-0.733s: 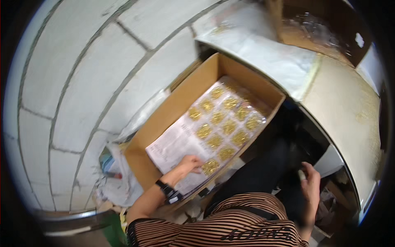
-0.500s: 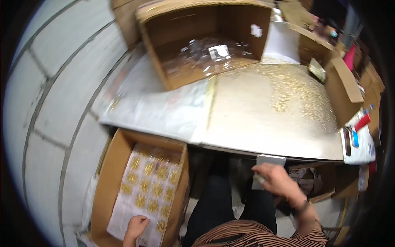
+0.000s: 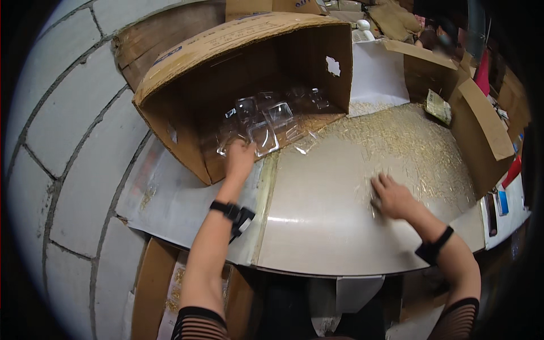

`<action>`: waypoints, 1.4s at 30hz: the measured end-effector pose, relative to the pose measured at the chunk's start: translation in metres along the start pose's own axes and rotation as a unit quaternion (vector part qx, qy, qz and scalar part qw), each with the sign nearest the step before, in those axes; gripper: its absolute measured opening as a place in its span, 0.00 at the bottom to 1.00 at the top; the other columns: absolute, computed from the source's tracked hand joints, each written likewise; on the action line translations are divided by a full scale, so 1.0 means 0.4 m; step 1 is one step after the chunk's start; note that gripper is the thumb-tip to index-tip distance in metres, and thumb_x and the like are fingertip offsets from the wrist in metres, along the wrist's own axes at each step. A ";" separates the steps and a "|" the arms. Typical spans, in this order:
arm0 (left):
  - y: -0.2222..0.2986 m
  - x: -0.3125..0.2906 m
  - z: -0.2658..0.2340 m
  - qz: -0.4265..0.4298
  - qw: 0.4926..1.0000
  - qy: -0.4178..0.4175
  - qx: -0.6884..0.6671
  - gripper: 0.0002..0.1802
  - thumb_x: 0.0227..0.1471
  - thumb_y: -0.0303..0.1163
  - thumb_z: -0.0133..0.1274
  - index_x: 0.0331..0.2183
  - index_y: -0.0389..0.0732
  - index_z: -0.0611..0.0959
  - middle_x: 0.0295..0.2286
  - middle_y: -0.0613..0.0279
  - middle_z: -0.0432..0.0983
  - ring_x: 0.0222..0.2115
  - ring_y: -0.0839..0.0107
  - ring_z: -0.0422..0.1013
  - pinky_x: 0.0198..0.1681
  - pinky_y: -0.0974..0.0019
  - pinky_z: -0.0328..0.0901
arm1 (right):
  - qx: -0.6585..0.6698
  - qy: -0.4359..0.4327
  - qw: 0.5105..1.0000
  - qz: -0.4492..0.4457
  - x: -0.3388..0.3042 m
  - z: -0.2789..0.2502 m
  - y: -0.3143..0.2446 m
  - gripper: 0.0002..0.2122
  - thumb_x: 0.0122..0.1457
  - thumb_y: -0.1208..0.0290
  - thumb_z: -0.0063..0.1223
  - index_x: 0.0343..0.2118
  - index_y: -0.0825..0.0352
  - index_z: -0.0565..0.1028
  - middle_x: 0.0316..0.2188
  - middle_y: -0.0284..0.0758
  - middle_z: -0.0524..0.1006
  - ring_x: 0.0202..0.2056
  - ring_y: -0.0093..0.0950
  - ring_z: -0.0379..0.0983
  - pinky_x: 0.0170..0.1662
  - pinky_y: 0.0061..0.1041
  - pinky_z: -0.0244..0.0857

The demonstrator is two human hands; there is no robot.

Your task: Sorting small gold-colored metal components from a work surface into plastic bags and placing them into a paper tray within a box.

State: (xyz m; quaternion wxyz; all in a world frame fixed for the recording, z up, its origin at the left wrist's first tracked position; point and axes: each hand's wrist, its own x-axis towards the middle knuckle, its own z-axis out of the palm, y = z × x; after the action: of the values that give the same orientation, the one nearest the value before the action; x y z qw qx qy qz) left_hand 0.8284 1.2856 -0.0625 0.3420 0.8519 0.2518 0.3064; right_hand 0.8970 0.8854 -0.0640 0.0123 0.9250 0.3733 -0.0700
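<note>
Now, left hand (image 3: 239,160): we pinched a clear plastic tray (image 3: 264,137) at the tipped cardboard box's (image 3: 187,68) mouth, eleven o'clock.
Right hand (image 3: 392,196): fingers spread flat on the table (image 3: 317,209), bracing at three o'clock beside scattered golden bits (image 3: 408,141).

To my left stands a wall of large pale-grey concrete blocks (image 3: 62,113). My curved off-white worktable (image 3: 328,226) spreads ahead, with brown cardboard boxes (image 3: 481,136) crowded along its right edge.
</note>
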 end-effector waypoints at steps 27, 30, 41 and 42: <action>0.121 -0.954 -0.162 -0.399 0.651 -0.252 -0.595 0.15 0.52 0.28 0.44 0.42 0.37 0.75 0.43 0.52 0.72 0.46 0.53 0.69 0.47 0.47 0.66 | 0.435 0.246 0.864 0.064 -0.283 0.152 -0.057 0.22 0.61 0.65 0.43 0.57 0.68 0.62 0.59 0.45 0.59 0.61 0.37 0.52 0.63 0.28 0.45; -0.005 -1.096 -0.177 -0.486 0.592 -0.316 -0.559 0.17 0.55 0.33 0.43 0.45 0.36 0.74 0.47 0.49 0.70 0.51 0.47 0.64 0.49 0.43 0.64 | 0.352 0.243 0.903 0.051 -0.276 0.128 -0.130 0.21 0.61 0.65 0.43 0.57 0.66 0.63 0.59 0.45 0.59 0.61 0.37 0.53 0.63 0.30 0.46; 0.088 -1.128 0.100 -0.475 0.539 -0.463 -0.520 0.28 0.63 0.48 0.26 0.54 0.39 0.61 0.49 0.43 0.66 0.42 0.49 0.73 0.29 0.64 0.74 | 0.266 0.214 0.940 0.009 -0.479 0.092 -0.332 0.22 0.46 0.80 0.46 0.49 0.70 0.69 0.54 0.48 0.65 0.59 0.45 0.55 0.60 0.36 0.53; 0.096 -1.113 0.098 -0.461 0.560 -0.466 -0.507 0.28 0.63 0.48 0.25 0.54 0.38 0.61 0.49 0.44 0.67 0.41 0.51 0.73 0.29 0.65 0.74 | 0.282 0.233 0.931 -0.008 -0.504 0.067 -0.313 0.23 0.44 0.85 0.45 0.47 0.70 0.70 0.53 0.48 0.65 0.58 0.44 0.57 0.59 0.35 0.55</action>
State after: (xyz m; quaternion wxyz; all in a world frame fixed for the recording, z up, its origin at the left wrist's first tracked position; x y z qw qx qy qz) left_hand 0.5589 0.9599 -0.2128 0.8821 0.3300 0.2188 -0.2553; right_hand 0.6638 0.8348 -0.0589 -0.3372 0.8775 0.3381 0.0451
